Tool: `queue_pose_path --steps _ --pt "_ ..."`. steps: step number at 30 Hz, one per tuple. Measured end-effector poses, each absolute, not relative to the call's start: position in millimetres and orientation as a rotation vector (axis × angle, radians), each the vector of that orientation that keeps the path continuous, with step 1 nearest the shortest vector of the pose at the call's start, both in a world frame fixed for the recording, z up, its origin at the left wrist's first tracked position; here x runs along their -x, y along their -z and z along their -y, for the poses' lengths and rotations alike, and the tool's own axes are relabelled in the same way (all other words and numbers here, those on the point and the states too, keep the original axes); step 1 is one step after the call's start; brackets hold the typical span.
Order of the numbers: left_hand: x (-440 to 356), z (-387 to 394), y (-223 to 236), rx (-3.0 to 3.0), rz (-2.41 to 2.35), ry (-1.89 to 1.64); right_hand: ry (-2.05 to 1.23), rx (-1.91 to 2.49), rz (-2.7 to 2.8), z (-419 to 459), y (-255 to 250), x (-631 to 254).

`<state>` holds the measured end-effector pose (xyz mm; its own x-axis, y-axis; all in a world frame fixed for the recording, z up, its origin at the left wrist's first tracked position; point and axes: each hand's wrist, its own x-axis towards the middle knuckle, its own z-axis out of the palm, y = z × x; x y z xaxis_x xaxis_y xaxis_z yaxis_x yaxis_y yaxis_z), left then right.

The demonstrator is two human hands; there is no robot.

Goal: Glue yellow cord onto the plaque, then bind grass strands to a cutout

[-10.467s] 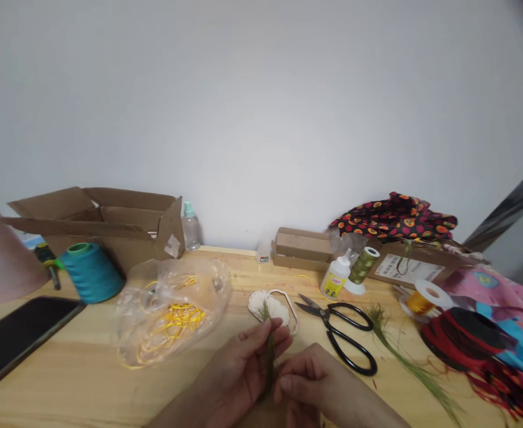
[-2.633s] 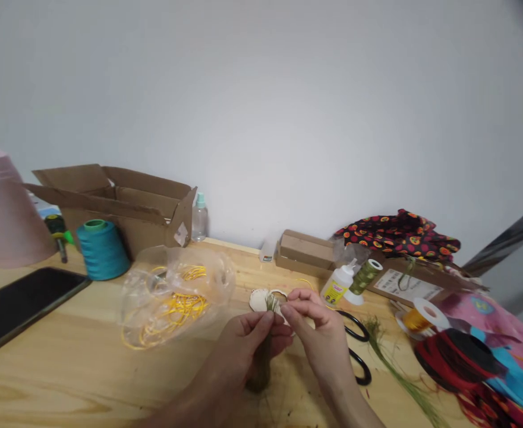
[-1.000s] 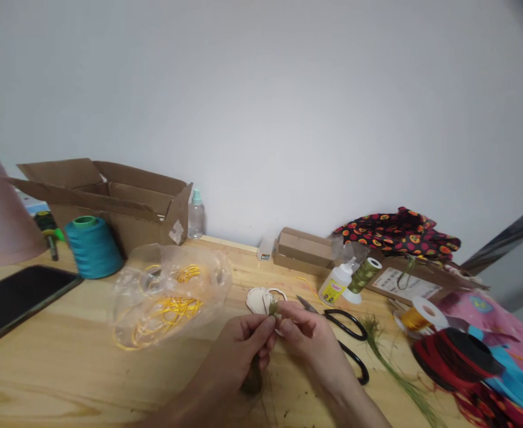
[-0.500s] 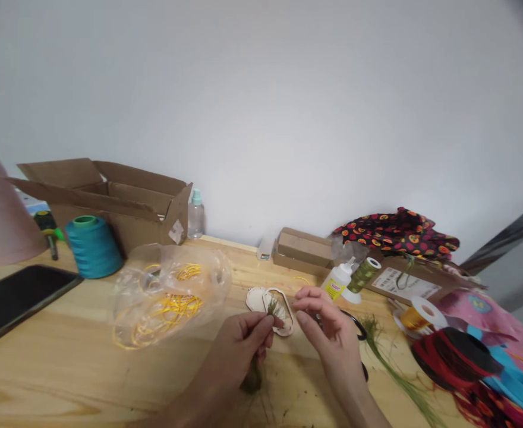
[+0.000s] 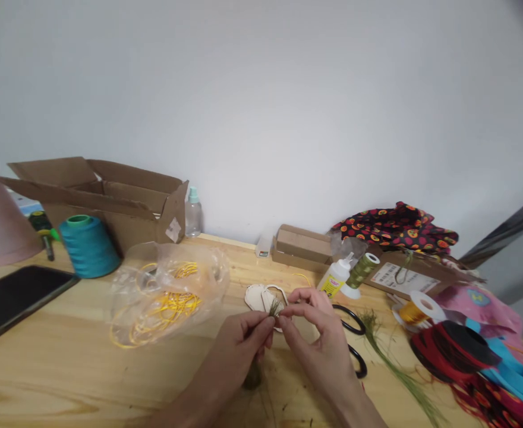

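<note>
My left hand (image 5: 243, 342) pinches a small bundle of green threads (image 5: 274, 308) between thumb and forefinger. The frayed tips stand up above the fingers, and a darker green part (image 5: 252, 375) hangs below the hand. Thumb and forefinger of my right hand (image 5: 317, 333) close on the side of the same tuft, close against the left fingertips. Behind the tuft lie pale flat cut-out shapes (image 5: 254, 296), partly hidden by my hands. Black-handled scissors (image 5: 358, 362) rest beside my right hand, their blades covered by it.
A glue bottle (image 5: 335, 277) and green thread spool (image 5: 363, 270) stand behind my right hand. Loose green threads (image 5: 397, 368) and a red cord spool (image 5: 449, 351) lie right. Leftward are a plastic bag of yellow cord (image 5: 167, 303), teal thread cone (image 5: 88, 246), phone (image 5: 18, 300) and cardboard box (image 5: 110, 217).
My right hand has moved left, and its fingers have come together at the green tuft. The scissors' handles now show more. My left hand keeps its pinch.
</note>
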<state>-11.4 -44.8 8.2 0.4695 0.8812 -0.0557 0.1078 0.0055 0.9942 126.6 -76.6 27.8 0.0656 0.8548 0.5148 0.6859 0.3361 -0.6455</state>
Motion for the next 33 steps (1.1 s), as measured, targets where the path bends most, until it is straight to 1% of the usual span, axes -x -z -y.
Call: queue_pose_path --steps 8,17,23,25,29,33 --pt "10 44 -9 -1.463 -0.916 -0.735 -0.247 1.378 1.632 76 -28 -125" --pt "8 45 -8 -1.419 -0.871 -0.748 -0.415 1.383 1.472 73 -29 -126" --pt "8 41 -4 -1.202 -0.782 -0.762 -0.641 1.304 1.326 69 -30 -137" --pt "9 40 -2 -1.11 -0.737 -0.78 -0.731 1.323 1.354 68 -32 -140" --pt "9 39 3 -1.031 -0.694 -0.795 -0.892 1.372 1.598 68 -32 -138" --pt "8 40 4 -1.064 -0.713 -0.754 -0.864 1.228 1.723 69 -24 -131"
